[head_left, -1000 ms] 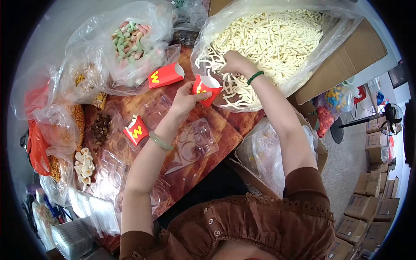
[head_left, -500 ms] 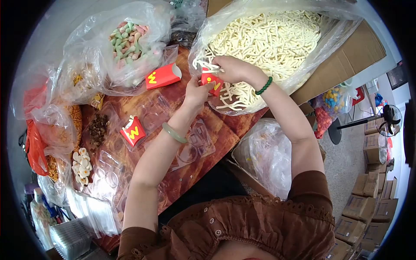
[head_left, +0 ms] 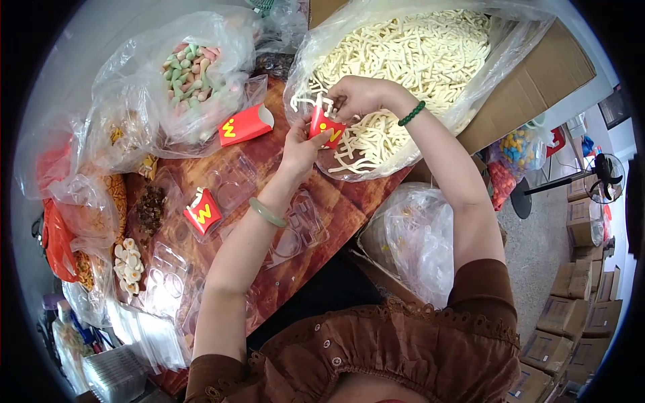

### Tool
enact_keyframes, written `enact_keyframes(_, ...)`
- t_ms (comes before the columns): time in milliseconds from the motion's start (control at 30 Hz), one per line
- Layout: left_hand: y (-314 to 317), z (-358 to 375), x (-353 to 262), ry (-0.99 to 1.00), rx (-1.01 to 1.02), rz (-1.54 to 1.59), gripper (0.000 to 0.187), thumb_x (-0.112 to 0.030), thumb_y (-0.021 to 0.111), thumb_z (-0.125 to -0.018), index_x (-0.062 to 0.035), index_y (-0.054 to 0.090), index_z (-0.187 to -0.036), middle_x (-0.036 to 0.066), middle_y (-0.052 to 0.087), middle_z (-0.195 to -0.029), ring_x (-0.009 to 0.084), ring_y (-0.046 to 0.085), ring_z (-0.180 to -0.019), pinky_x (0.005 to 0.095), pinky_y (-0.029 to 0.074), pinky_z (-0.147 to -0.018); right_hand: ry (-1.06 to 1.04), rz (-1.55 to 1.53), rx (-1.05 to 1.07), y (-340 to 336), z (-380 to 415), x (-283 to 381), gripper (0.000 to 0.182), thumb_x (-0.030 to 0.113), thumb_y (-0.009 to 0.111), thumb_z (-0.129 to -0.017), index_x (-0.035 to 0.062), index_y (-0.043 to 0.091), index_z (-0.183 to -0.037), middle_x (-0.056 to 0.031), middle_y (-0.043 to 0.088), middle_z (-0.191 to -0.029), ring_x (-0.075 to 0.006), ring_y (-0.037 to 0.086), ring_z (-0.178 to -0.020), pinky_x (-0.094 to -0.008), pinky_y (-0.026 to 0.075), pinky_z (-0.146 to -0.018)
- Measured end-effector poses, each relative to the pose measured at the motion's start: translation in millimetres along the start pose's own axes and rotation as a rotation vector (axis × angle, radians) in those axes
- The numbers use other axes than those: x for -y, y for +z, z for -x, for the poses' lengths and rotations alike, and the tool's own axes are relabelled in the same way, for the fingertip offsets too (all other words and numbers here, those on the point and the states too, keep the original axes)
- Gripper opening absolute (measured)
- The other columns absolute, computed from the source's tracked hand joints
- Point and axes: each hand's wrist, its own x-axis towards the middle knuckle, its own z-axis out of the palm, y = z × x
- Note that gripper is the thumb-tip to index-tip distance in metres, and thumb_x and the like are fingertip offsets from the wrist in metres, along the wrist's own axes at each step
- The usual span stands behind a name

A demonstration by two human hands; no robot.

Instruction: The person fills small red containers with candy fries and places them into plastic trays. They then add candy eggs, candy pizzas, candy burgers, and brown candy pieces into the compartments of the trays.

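Note:
My left hand (head_left: pixel 302 144) is closed around a small red fries carton (head_left: pixel 325 127) with a yellow mark, held upright beside the big plastic bag. At its mouth, my right hand (head_left: pixel 356 96) pinches pale fry-shaped strips; a few stick out of the top. More of these strips (head_left: pixel 410 60) fill the open clear bag, and some spill toward the table under my hands. A second red carton (head_left: pixel 246 125) lies flat to the left of my hands. Nearer to me, a filled red carton (head_left: pixel 203 211) rests on a clear plastic tray.
Clear moulded trays (head_left: pixel 295 232) lie on the wood-patterned table (head_left: pixel 336 201). A bag of pink and green sweets (head_left: pixel 191 77) stands back left. White-and-tan pieces (head_left: pixel 128 265) and dark brown pieces (head_left: pixel 150 207) are at left. Cardboard boxes (head_left: pixel 561 312) and a fan (head_left: pixel 607 178) stand at right.
The pale strips in my right hand have gone from lying across the carton's top to standing in its mouth. My right fingers have come down closer to the opening. The view has shifted slightly.

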Motion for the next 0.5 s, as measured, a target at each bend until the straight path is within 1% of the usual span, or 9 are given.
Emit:
enact_keyframes(67,-1.8,-2.3,4.9,0.019,0.025,0.025,0.044,0.001,0.06,-0.086,-0.0051,0.041,-0.124,0.011,0.058,-0.11,0.0222,0.063,-0.095,0.0358,0.059,-0.07,0.093,-0.05,0.02,-3.9,-0.8,2.7,0.018,0.004,0.069,-0.072,0.0004,0.063,-0.089,-0.0053,0.064,-0.071,-0.0118,0.059,-0.066,-0.0285,0.049,-0.06)
enact_keyframes(167,-0.9,-4.1,5.2,0.06,0.032,0.05,0.044,0.001,0.06,-0.086,-0.0052,0.04,-0.125,0.011,0.058,-0.111,0.0223,0.062,-0.095,0.0358,0.059,-0.072,-0.159,0.304,-0.272,6.2,9.4,15.7,0.018,0.007,0.072,-0.066,0.001,0.063,-0.081,-0.0112,0.063,-0.069,-0.0179,0.059,-0.062,-0.0306,0.048,-0.06)
enact_keyframes(200,-1.2,-4.3,3.6,0.038,0.032,0.055,0.044,0.001,0.06,-0.086,-0.005,0.04,-0.125,0.011,0.057,-0.112,0.0225,0.062,-0.096,0.0359,0.059,-0.072,-0.161,0.308,-0.272,7.9,6.8,11.0,0.018,0.007,0.072,-0.066,0.001,0.063,-0.081,-0.0112,0.063,-0.069,-0.0179,0.059,-0.062,-0.0306,0.048,-0.06)
enact_keyframes(267,-1.3,-5.8,3.8,0.016,0.034,0.059,0.045,0.001,0.06,-0.086,-0.0048,0.04,-0.125,0.011,0.057,-0.113,0.0227,0.062,-0.097,0.0359,0.058,-0.073,-0.285,0.283,-0.436,14.9,1.8,-2.3,0.021,0.008,0.073,-0.065,-0.0005,0.06,-0.08,-0.015,0.061,-0.07,-0.0217,0.056,-0.06,-0.0338,0.045,-0.058)
enact_keyframes(300,-1.8,-7.8,6.0,0.056,0.04,0.04,0.044,0.002,0.06,-0.086,-0.0047,0.04,-0.125,0.011,0.057,-0.113,0.0228,0.062,-0.098,0.0361,0.058,-0.074,-0.286,0.284,-0.439,12.3,3.3,2.0,0.021,0.008,0.073,-0.065,-0.0005,0.06,-0.08,-0.015,0.061,-0.07,-0.0217,0.056,-0.06,-0.0338,0.045,-0.058)
enact_keyframes(367,-4.5,-9.3,10.5,0.094,0.048,0.019,0.044,0.002,0.06,-0.086,-0.0045,0.04,-0.125,0.011,0.057,-0.114,0.023,0.062,-0.098,0.0363,0.058,-0.075,-0.086,0.302,-0.134,7.5,7.1,10.4,0.024,0.007,0.072,-0.066,-0.0013,0.06,-0.084,-0.015,0.061,-0.072,-0.0211,0.059,-0.064,-0.034,0.046,-0.058)
enact_keyframes(400,-4.4,-6.1,9.3,0.091,0.061,0.062,0.045,0.003,0.06,-0.085,-0.0036,0.04,-0.125,0.011,0.056,-0.114,0.0219,0.062,-0.098,0.0352,0.057,-0.077,-0.039,0.203,-0.033,3.5,8.2,10.6,0.026,0.009,0.071,-0.068,-0.0011,0.06,-0.09,-0.0131,0.062,-0.076,-0.0171,0.06,-0.066,-0.0318,0.048,-0.062)
enact_keyframes(433,-4.5,-4.0,7.2,0.09,0.074,0.104,0.046,0.003,0.061,-0.084,-0.0026,0.041,-0.125,0.01,0.056,-0.114,0.0207,0.062,-0.098,0.034,0.056,-0.08,-0.04,0.204,-0.037,1.8,12.6,9.9,0.026,0.009,0.071,-0.068,-0.0011,0.06,-0.09,-0.0131,0.062,-0.076,-0.0171,0.06,-0.066,-0.0318,0.048,-0.062)
enact_keyframes(500,-5.0,-1.3,2.8,0.069,0.061,0.118,0.046,0.004,0.061,-0.084,-0.0025,0.041,-0.125,0.01,0.056,-0.114,0.0213,0.062,-0.098,0.0344,0.056,-0.08,-0.076,-0.12,-0.176,-0.2,25.2,11.5,0.024,0.008,0.069,-0.072,0.0001,0.06,-0.092,-0.0097,0.063,-0.079,-0.0133,0.059,-0.068,-0.0295,0.049,-0.067)
